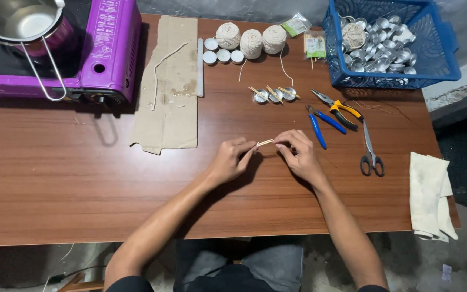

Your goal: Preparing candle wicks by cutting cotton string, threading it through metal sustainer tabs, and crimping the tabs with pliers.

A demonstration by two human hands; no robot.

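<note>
Both hands pinch thin wooden sticks [265, 143]: left hand [229, 159] at nine o'clock, right hand [298, 153] at three. Light, stiff, likely snappable; best gripped at the ends.

On my feed I see a purple stove [109, 48] carrying a steel pot [20, 21], cardboard [171, 81], three twine balls [251, 42], a blue basket [439, 48] of metal cups, pliers [339, 108], scissors [371, 157] and a cloth [431, 194].
</note>
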